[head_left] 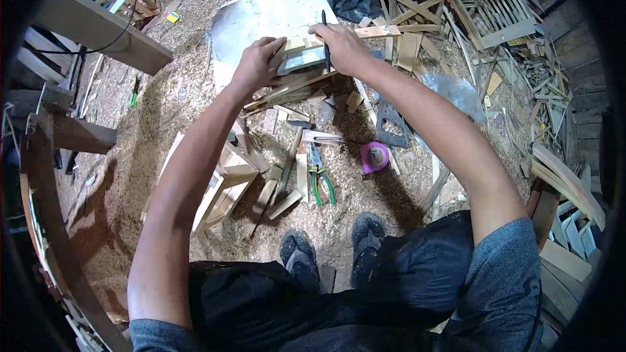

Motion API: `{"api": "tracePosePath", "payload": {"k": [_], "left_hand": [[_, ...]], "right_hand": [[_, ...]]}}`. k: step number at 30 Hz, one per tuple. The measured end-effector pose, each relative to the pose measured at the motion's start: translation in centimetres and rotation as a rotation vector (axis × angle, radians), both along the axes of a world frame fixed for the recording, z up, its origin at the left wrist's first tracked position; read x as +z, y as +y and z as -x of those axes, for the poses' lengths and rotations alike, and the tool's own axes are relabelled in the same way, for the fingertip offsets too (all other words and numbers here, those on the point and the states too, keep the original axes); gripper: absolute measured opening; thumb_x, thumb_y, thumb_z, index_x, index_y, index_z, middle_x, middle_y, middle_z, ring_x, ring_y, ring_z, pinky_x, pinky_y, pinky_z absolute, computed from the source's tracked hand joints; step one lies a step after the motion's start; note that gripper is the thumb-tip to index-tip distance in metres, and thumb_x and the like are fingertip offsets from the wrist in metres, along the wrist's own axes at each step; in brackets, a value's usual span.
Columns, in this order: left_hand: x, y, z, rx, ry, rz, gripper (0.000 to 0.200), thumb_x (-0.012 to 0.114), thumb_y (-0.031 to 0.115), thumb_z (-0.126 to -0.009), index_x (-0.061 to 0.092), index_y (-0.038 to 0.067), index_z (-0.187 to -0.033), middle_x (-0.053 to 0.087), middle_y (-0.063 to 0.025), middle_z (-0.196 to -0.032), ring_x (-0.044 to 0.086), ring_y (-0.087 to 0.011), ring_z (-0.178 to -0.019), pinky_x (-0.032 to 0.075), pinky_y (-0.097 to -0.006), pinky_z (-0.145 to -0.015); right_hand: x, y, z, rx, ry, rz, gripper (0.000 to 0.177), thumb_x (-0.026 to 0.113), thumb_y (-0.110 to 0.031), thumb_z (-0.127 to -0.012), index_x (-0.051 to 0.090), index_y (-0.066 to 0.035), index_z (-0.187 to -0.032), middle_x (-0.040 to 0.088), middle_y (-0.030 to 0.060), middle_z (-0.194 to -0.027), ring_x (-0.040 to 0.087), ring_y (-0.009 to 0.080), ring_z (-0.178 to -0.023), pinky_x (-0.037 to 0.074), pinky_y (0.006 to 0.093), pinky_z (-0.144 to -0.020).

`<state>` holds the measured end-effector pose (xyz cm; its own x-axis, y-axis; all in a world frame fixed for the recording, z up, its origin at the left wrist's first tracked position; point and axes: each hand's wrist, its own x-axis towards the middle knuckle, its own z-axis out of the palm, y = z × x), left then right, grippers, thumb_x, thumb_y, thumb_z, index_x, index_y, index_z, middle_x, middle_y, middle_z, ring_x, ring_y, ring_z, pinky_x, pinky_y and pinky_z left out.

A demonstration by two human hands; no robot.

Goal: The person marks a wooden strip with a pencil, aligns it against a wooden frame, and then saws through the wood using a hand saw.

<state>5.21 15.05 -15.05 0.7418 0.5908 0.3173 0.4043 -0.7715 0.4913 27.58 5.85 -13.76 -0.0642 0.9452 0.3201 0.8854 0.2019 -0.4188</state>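
My left hand [259,64] has its fingers closed on the left end of a pale wooden strip [373,32]. The strip runs to the right, past my right hand [347,49], which rests against it. A slim black pen [327,62] stands nearly upright in the closed fingers of that hand. Under and behind the strip is a pale, stained flat board [267,12]. Nearer my feet lie a hammer [291,156], green-handled pliers [321,184], a pink tape measure [375,158] and a dark saw handle [391,125].
Sawdust and shavings cover the floor [176,111]. A small wooden frame [228,186] stands left of the hammer. Slatted wooden frames [502,13] and offcuts crowd the right. At the left, a thick beam [111,29] juts in. Near the board lies a black plastic bag [357,1].
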Motion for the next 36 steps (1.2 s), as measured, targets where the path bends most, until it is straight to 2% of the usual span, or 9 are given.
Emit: {"api": "tracePosePath", "payload": {"k": [3, 4, 10, 13, 19, 21, 24, 29, 36], "left_hand": [[-0.2, 0.1, 0.1, 0.038, 0.057, -0.147, 0.048, 0.066, 0.02, -0.089, 0.055, 0.005, -0.133, 0.061, -0.0185, -0.124, 0.058, -0.0364, -0.115, 0.043, -0.0462, -0.102], [0.2, -0.2, 0.3, 0.066, 0.127, -0.16, 0.056, 0.066, 0.022, -0.089, 0.048, 0.007, -0.14, 0.054, -0.0171, -0.135, 0.048, -0.034, -0.129, 0.033, -0.0516, -0.11], [1.2, -1.8, 1.3, 0.143, 0.155, -0.243, 0.051, 0.063, 0.022, -0.091, 0.05, 0.005, -0.137, 0.048, -0.0161, -0.141, 0.043, -0.031, -0.134, 0.03, -0.0515, -0.113], [1.3, -3.2, 2.7, 0.071, 0.147, -0.257, 0.049, 0.062, 0.02, -0.091, 0.051, 0.005, -0.135, 0.049, -0.0167, -0.139, 0.043, -0.0311, -0.133, 0.03, -0.0495, -0.113], [-2.4, -10.6, 2.5, -0.175, 0.188, 0.065, 0.035, 0.062, 0.015, -0.09, 0.062, 0.005, -0.124, 0.063, -0.0173, -0.12, 0.063, -0.0319, -0.106, 0.051, -0.0443, -0.094], [-3.4, -13.4, 1.4, -0.226, 0.173, 0.15, 0.039, 0.065, 0.019, -0.087, 0.061, 0.001, -0.121, 0.063, -0.0224, -0.113, 0.06, -0.0393, -0.107, 0.05, -0.0471, -0.095], [-5.0, -15.3, -0.5, -0.293, 0.251, 0.254, 0.04, 0.067, 0.019, -0.086, 0.061, 0.0, -0.12, 0.061, -0.0238, -0.12, 0.061, -0.04, -0.107, 0.051, -0.0452, -0.092], [-6.9, -16.2, -3.0, -0.365, 0.268, 0.285, 0.041, 0.067, 0.02, -0.085, 0.061, -0.001, -0.12, 0.065, -0.0237, -0.11, 0.064, -0.0387, -0.104, 0.051, -0.0448, -0.09], [-8.3, -16.3, -6.1, -0.378, 0.257, 0.318, 0.041, 0.067, 0.019, -0.083, 0.061, -0.002, -0.118, 0.065, -0.0247, -0.109, 0.063, -0.0402, -0.103, 0.05, -0.0461, -0.09]], "right_hand": [[0.1, -0.1, 0.4, -0.001, -0.024, -0.002, 0.043, 0.045, 0.01, -0.085, 0.054, -0.006, -0.124, 0.064, 0.0202, -0.115, 0.061, 0.0379, -0.11, 0.048, 0.046, -0.094], [0.2, -0.2, 0.5, -0.014, -0.024, 0.009, 0.042, 0.046, 0.01, -0.084, 0.055, -0.005, -0.123, 0.064, 0.0204, -0.114, 0.061, 0.0382, -0.109, 0.048, 0.0461, -0.093], [1.1, -2.9, 1.0, -0.023, -0.018, -0.098, 0.043, 0.051, 0.008, -0.081, 0.053, -0.006, -0.122, 0.064, 0.0212, -0.108, 0.06, 0.0381, -0.107, 0.044, 0.0473, -0.096], [0.9, -6.4, 1.5, 0.012, -0.014, -0.057, 0.046, 0.051, 0.01, -0.079, 0.053, -0.005, -0.122, 0.062, 0.021, -0.108, 0.059, 0.0387, -0.105, 0.043, 0.0476, -0.097], [-3.0, -15.1, 2.3, -0.016, -0.051, 0.313, 0.044, 0.052, 0.01, -0.076, 0.05, -0.003, -0.118, 0.059, 0.0213, -0.11, 0.057, 0.0388, -0.106, 0.042, 0.0489, -0.095], [-4.5, -17.8, 2.4, -0.078, -0.122, 0.485, 0.042, 0.056, 0.008, -0.077, 0.05, -0.003, -0.117, 0.059, 0.0223, -0.11, 0.057, 0.0382, -0.107, 0.041, 0.0498, -0.094], [-5.7, -20.9, 2.3, -0.141, -0.148, 0.593, 0.042, 0.057, 0.003, -0.08, 0.05, -0.004, -0.121, 0.059, 0.0235, -0.111, 0.057, 0.0386, -0.108, 0.041, 0.0499, -0.093], [-5.8, -23.5, 2.0, -0.16, -0.245, 0.678, 0.043, 0.055, -0.001, -0.085, 0.05, -0.005, -0.128, 0.058, 0.0247, -0.111, 0.056, 0.0404, -0.11, 0.041, 0.0527, -0.094], [-8.2, -21.5, -0.6, -0.382, -0.201, 0.735, 0.037, 0.048, 0.0, -0.089, 0.051, 0.009, -0.125, 0.054, 0.0264, -0.129, 0.054, 0.0379, -0.12, 0.039, 0.0526, -0.104]]}}
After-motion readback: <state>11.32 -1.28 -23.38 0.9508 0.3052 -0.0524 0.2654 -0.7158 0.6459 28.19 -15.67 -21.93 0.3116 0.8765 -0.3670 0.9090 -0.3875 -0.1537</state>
